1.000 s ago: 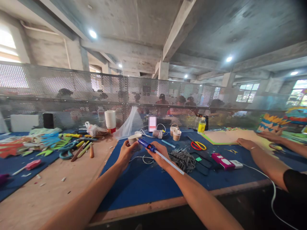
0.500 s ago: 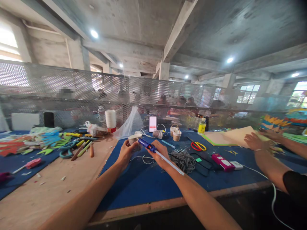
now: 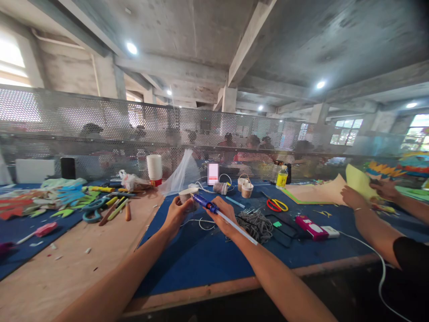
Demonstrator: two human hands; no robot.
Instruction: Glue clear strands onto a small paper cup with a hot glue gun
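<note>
My left hand (image 3: pixel 177 213) is wrapped round a paper cup (image 3: pixel 187 193) whose side looks covered in grey-brown cord. In my right hand (image 3: pixel 225 217) is a blue hot glue gun (image 3: pixel 205 202), its nozzle touching or very near the cup's rim. A clear glue stick (image 3: pixel 243 234) sticks out of the gun's back, over my wrist. Just right of that hand lies a heap of grey yarn (image 3: pixel 256 225). Farther back lies a cord-wrapped cup (image 3: pixel 220 188) on its side, and small cups (image 3: pixel 247 188) with wrapped sides stand to its right.
Red and yellow scissors (image 3: pixel 277 205), a yellow bottle (image 3: pixel 282 177) and a magenta box (image 3: pixel 311 227) are on the right. Another person's hands (image 3: pixel 351 197) handle paper sheets there. Stacked cups (image 3: pixel 154 167), teal scissors (image 3: pixel 94 210) and felt cutouts (image 3: pixel 67 192) lie left. A white cable (image 3: pixel 382 277) hangs off the edge.
My hands, the cup and the glue gun look almost unmoved. At the right, the other person has lifted a yellow-green sheet upright, and the tan sheet has come down lower.
</note>
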